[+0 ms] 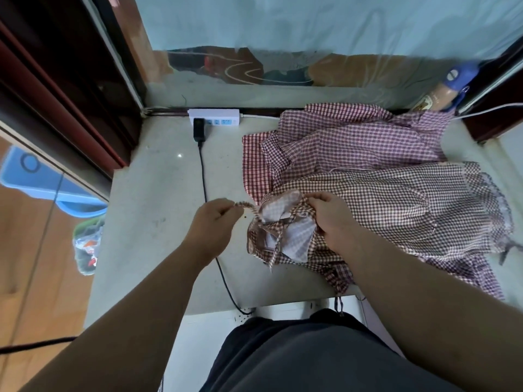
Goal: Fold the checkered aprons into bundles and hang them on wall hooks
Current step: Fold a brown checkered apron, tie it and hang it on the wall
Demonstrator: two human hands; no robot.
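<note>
At frame centre, the left hand pinches the apron strap pulled leftward, while the right hand grips the bunched brown checkered apron on the pale ledge.

Pale stone-like ledge, glossy, set against a window. On it: white power strip along the back edge, black plug seated in it, black cable running forward and over the front edge. Right half covered by a heap of checkered aprons. Far right corner: a bottle, possibly lying tilted; blurred.
</note>
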